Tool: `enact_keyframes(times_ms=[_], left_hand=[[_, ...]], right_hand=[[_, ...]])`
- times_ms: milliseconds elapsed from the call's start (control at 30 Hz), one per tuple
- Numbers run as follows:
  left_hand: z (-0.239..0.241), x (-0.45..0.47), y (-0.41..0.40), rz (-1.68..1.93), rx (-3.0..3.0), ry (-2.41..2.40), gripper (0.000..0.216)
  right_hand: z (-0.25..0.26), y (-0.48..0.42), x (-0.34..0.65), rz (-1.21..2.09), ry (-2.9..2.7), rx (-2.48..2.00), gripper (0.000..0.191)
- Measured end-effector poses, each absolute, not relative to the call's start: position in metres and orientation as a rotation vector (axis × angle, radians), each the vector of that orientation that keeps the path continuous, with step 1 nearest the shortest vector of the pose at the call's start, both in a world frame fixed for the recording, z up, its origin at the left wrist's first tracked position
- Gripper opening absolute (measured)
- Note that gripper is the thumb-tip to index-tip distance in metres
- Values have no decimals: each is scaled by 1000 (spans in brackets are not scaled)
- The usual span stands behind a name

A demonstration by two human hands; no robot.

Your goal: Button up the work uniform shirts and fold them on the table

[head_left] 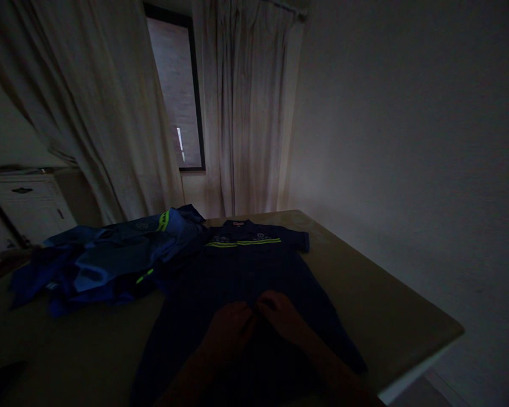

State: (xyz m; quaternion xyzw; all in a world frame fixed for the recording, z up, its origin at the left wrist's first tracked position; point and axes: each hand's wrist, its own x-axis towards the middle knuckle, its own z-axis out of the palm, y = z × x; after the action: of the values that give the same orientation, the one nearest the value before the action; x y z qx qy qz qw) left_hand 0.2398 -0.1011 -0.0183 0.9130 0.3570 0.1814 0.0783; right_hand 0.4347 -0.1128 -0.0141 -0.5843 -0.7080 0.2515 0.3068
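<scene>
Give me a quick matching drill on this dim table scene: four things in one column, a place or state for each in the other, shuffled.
1. dark coverall
2. blue garments
3. hands: left hand, right hand
4. curtains

A. hanging either side of the window
B. heaped at the table's left
C. spread flat, collar away from the person
D. close together at the coverall's front middle

Pairs: 1-C, 2-B, 3-D, 4-A
</scene>
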Motion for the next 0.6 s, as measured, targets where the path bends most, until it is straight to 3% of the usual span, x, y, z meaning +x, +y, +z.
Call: enact_keyframes(times_ms=[167, 267, 433, 600], left_hand=[[-29, 223, -96, 537, 2638, 1485, 46], [-36, 212, -101, 342, 2558, 1695, 65], [-31, 212, -139, 90, 2528, 1526, 77], [-16, 192, -135, 199, 2479, 1448, 59]], right_hand=[[-28, -124, 438, 278, -2154, -1640, 49], [-32, -133, 445, 250, -2276, -1619, 52], [-39, -170, 469, 308, -2268, -1679, 58], [-37, -204, 485, 366, -2271, -1709, 58]])
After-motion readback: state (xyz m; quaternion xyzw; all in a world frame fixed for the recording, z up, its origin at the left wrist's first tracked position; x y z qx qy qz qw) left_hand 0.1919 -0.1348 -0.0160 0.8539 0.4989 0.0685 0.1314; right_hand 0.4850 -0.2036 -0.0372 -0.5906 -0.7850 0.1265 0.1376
